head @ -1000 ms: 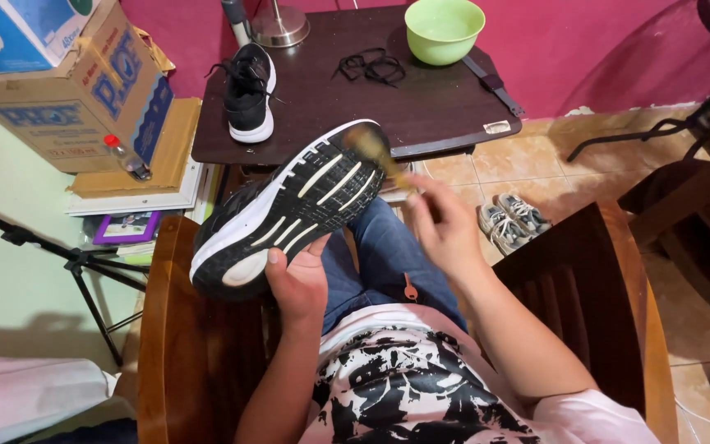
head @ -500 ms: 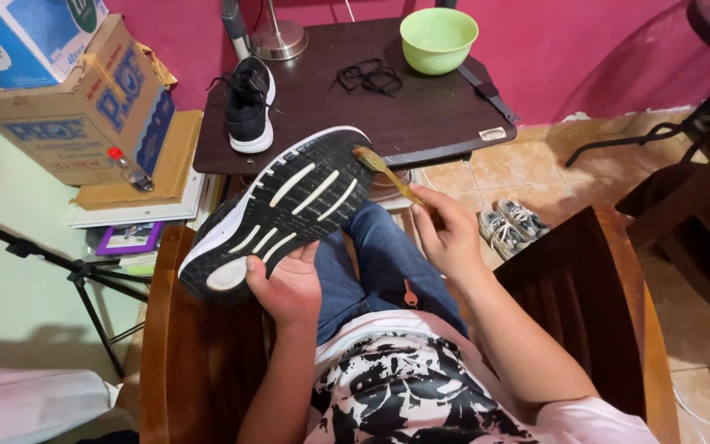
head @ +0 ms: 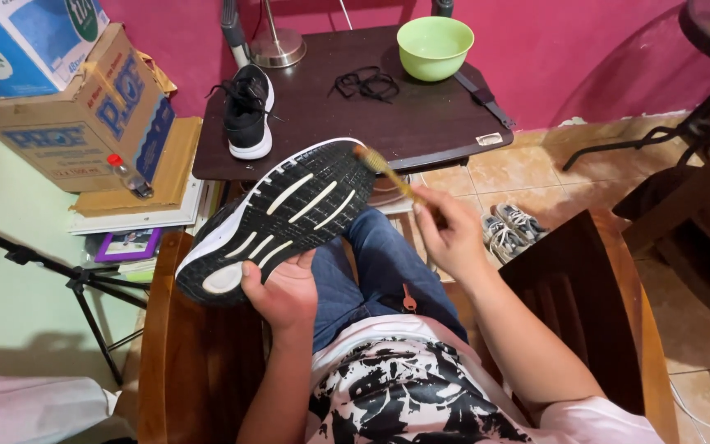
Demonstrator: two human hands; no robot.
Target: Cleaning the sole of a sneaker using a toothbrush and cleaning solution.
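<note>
The black sneaker (head: 277, 220) rests sole-up over my lap, its white-striped tread facing me, heel end low to my left and toe raised toward the near edge of the bench (head: 421, 123). My left hand (head: 283, 292) cups it from beneath near the middle, fingers wrapped round the side of the shoe. My right hand (head: 449, 234) pinches the handle of a small yellow brush (head: 381, 168), fingers pressed together on it, the bristle end touching the tread at the toe. Farther off, on the dark bench, the second black sneaker (head: 248, 113) stands upright near the left edge, loose black laces (head: 365, 83) lie mid-bench, and a green bowl (head: 435, 47) sits at the far edge.
</note>
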